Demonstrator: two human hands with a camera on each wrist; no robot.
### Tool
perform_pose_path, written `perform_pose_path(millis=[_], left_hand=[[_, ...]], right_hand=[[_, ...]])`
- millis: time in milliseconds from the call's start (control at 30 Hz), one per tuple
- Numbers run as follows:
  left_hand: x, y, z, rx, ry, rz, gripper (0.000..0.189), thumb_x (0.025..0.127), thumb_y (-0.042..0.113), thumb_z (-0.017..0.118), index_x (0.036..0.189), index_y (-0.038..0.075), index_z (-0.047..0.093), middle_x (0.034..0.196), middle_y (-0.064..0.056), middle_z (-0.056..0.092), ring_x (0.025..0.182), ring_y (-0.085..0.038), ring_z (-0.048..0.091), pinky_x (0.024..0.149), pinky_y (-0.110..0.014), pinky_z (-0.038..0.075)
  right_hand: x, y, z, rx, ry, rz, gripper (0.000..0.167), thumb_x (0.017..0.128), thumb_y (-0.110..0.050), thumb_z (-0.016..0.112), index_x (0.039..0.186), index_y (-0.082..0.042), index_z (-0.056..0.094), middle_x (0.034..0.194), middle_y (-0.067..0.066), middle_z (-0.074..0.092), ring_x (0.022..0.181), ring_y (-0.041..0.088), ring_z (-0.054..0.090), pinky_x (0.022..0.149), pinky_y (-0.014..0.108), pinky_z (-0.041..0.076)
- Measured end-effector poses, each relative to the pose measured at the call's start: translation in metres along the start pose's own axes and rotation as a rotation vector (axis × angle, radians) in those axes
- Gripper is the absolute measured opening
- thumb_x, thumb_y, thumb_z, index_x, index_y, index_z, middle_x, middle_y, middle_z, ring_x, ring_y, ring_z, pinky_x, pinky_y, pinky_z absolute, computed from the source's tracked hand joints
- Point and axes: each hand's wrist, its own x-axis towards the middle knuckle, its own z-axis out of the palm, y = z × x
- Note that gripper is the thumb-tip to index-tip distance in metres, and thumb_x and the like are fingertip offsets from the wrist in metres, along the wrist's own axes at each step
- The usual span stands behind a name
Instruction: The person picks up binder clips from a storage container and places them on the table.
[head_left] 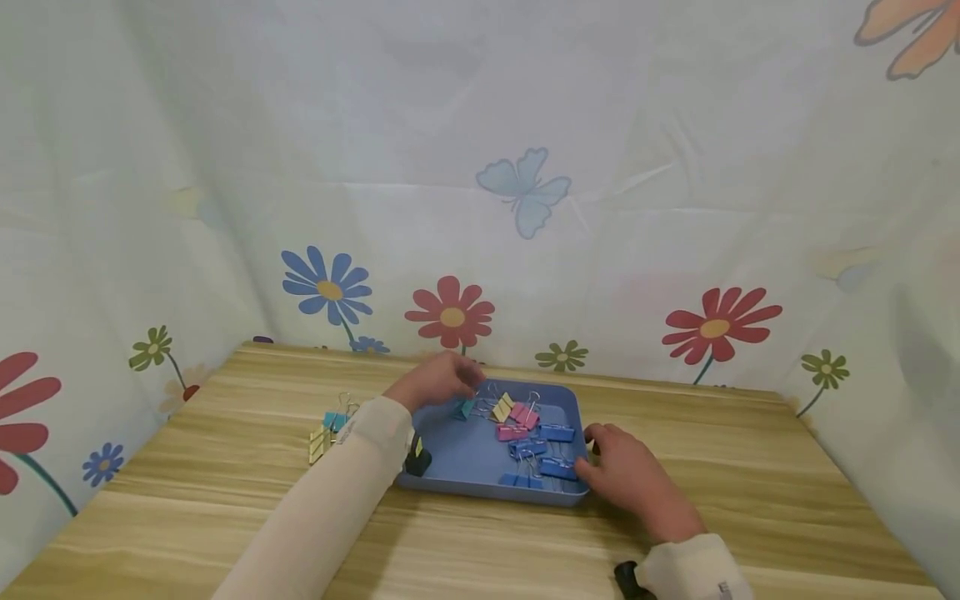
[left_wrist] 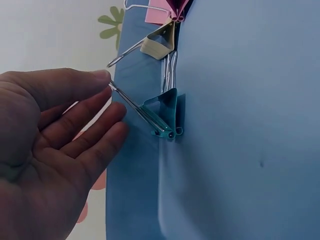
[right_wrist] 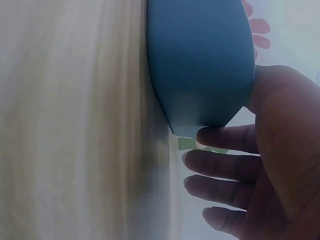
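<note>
A person's left hand (head_left: 438,382) reaches over the far left part of a shallow blue rectangular tray (head_left: 457,462) with rounded corners. Its thumb and forefinger pinch the tip of a silver wire handle on a teal metal binder clip (left_wrist: 161,119), which stands inside the tray by the far wall; the other fingers curve loosely. The right hand (head_left: 626,471) grasps the tray's right side, thumb at the rim and forefinger against the outer wall, with the remaining fingers extended and apart. Just right of the teal clip lie a pale yellow metal binder clip (head_left: 502,407) and two pink metal binder clips (head_left: 513,432), with several blue metal binder clips (head_left: 557,432) nearer the right hand. Left of the tray, more teal and yellow clips (head_left: 320,444) rest on a wood-grain table (head_left: 750,467). Behind hangs a white flower-print cloth (head_left: 615,250).
</note>
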Motion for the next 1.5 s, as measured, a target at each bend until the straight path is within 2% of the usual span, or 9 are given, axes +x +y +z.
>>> perform_pose_path(millis=[367, 667, 767, 1000, 1300, 1500], left_hand=[[0.001, -0.009, 0.004, 0.012, -0.002, 0.005, 0.025, 0.087, 0.01, 0.07, 0.112, 0.015, 0.071, 0.108, 0.003, 0.07, 0.105, -0.019, 0.061, 0.096, -0.04, 0.052], [-0.001, -0.009, 0.006, 0.024, -0.048, 0.019, 0.032, 0.087, 0.009, 0.069, 0.118, 0.018, 0.07, 0.12, -0.001, 0.068, 0.112, -0.02, 0.061, 0.097, -0.04, 0.051], [-0.004, -0.008, 0.006, 0.032, -0.051, 0.01, 0.03, 0.087, 0.009, 0.069, 0.116, 0.019, 0.071, 0.118, 0.0, 0.069, 0.11, -0.02, 0.062, 0.095, -0.04, 0.052], [-0.008, -0.005, 0.005, 0.027, -0.029, -0.016, 0.027, 0.087, 0.008, 0.069, 0.111, 0.019, 0.073, 0.114, 0.002, 0.07, 0.108, -0.019, 0.062, 0.095, -0.04, 0.052], [-0.009, -0.007, 0.001, 0.061, 0.021, -0.003, 0.027, 0.088, 0.012, 0.068, 0.114, 0.02, 0.073, 0.113, 0.005, 0.071, 0.104, -0.016, 0.062, 0.094, -0.039, 0.052], [-0.016, 0.0, -0.004, 0.048, 0.038, -0.016, 0.03, 0.088, 0.015, 0.069, 0.118, 0.02, 0.071, 0.113, 0.005, 0.071, 0.1, -0.016, 0.062, 0.093, -0.039, 0.052]], right_hand=[[0.0, -0.001, 0.0, -0.006, 0.005, -0.005, 0.036, 0.083, -0.028, 0.066, 0.109, -0.004, 0.062, 0.094, 0.007, 0.062, 0.081, 0.02, 0.059, 0.078, 0.044, 0.053], [0.001, -0.001, 0.001, -0.009, -0.005, 0.011, 0.036, 0.083, -0.029, 0.065, 0.11, -0.004, 0.062, 0.096, 0.007, 0.062, 0.082, 0.02, 0.059, 0.079, 0.044, 0.053], [0.001, -0.002, 0.001, -0.005, -0.005, 0.01, 0.035, 0.083, -0.028, 0.065, 0.109, -0.005, 0.062, 0.095, 0.007, 0.062, 0.081, 0.02, 0.058, 0.078, 0.043, 0.053], [-0.001, -0.003, 0.0, -0.007, -0.003, 0.003, 0.034, 0.083, -0.027, 0.065, 0.108, -0.004, 0.062, 0.095, 0.007, 0.062, 0.082, 0.02, 0.059, 0.078, 0.044, 0.052], [-0.001, -0.003, 0.001, -0.008, 0.0, -0.007, 0.034, 0.084, -0.028, 0.065, 0.108, -0.005, 0.062, 0.095, 0.007, 0.062, 0.082, 0.02, 0.059, 0.078, 0.044, 0.052], [0.0, -0.001, 0.002, -0.008, 0.011, -0.013, 0.034, 0.083, -0.028, 0.065, 0.107, -0.005, 0.062, 0.093, 0.006, 0.062, 0.08, 0.019, 0.058, 0.076, 0.044, 0.052]])
